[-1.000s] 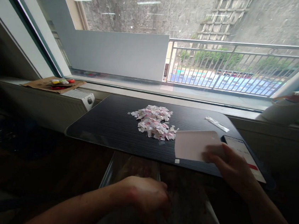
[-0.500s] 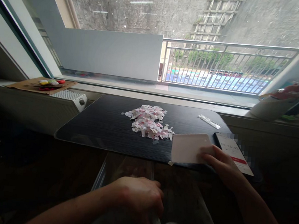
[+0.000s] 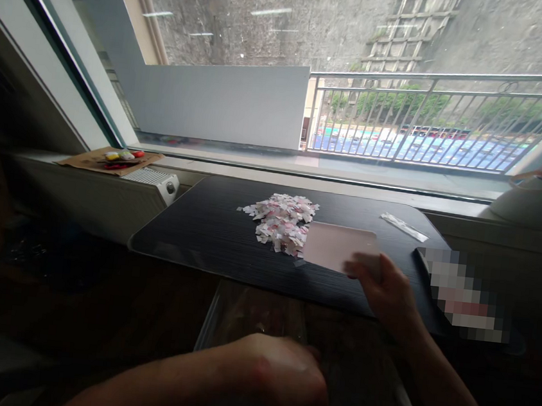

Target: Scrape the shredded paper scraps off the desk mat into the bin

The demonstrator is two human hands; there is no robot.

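Note:
A heap of small pink and white paper scraps [image 3: 281, 218] lies in the middle of a black table top [image 3: 209, 235]. My right hand [image 3: 387, 293] grips the near right corner of a flat pale card [image 3: 337, 246] whose left edge touches the heap. Below the table's front edge my left hand [image 3: 281, 378] is closed on the rim of a clear plastic bag [image 3: 250, 310]; its fingers are in shadow.
A phone [image 3: 460, 291] with a blurred screen lies at the table's right. A thin white wrapper [image 3: 404, 227] sits at the back right. On the left, a radiator [image 3: 150, 180] carries cardboard with small coloured items [image 3: 118, 158]. A white bowl [image 3: 535, 202] rests on the sill.
My right hand has slid the card leftward and away from the front edge, up against the scrap heap. The view has shifted slightly; my left hand stays on the bag.

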